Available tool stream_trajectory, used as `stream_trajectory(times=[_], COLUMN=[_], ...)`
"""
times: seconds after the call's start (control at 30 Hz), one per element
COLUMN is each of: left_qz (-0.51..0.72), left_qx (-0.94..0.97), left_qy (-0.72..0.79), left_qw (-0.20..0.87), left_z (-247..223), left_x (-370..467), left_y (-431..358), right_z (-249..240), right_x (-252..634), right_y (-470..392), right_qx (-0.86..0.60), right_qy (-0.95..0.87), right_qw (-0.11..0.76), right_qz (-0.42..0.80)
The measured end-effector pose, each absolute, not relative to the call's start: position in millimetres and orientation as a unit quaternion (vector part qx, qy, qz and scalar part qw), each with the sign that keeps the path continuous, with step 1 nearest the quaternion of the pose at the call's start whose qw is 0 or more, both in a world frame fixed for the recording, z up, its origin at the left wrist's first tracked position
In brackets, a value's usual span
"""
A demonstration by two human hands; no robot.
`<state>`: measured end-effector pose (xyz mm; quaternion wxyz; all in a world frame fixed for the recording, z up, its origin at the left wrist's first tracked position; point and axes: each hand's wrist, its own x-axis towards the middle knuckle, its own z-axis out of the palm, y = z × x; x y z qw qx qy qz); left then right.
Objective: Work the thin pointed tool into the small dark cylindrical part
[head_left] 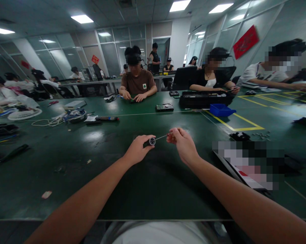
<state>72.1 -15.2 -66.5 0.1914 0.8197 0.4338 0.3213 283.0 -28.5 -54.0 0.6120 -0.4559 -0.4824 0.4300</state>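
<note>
Left hand grasps dark, pale-rimmed cylinder between thumb and fingers; right hand pinches thin metal rod, extending leftward from fingertips toward cylinder, contact unclear. Probable step: working rod at cylinder end. Next likely needs steady cylinder, rod aligned.

A shallow blue plastic bin sits right of and above centre, a flat rectangular green-and-silver electronic unit lies just above centre, and a tilted red rectangular wall hanging shows at the upper right.
</note>
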Motion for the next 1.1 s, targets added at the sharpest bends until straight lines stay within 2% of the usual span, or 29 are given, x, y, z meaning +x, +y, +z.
stream_trajectory(times=[0.07, 0.13, 0.27, 0.57, 1.1], left_qz=[0.318, 0.316, 0.301, 0.284, 0.289], left_qx=[0.826, 0.826, 0.825, 0.827, 0.826], left_qy=[0.428, 0.43, 0.443, 0.452, 0.452], left_qw=[0.183, 0.179, 0.177, 0.173, 0.175], left_z=[-64, -63, -63, -68, -74], left_x=[72, 73, 74, 77, 74], left_y=[-16, -17, -17, -12, -9], right_z=[-57, -58, -57, -57, -49], right_x=[285, 286, 285, 285, 284], right_y=[-23, -21, -25, -32, -40], right_qx=[-0.46, -0.456, -0.454, -0.476, -0.485], right_qy=[-0.414, -0.388, -0.433, -0.558, -0.6], right_qw=[0.602, 0.608, 0.631, 0.62, 0.584], right_qz=[0.504, 0.52, 0.457, 0.279, 0.252])
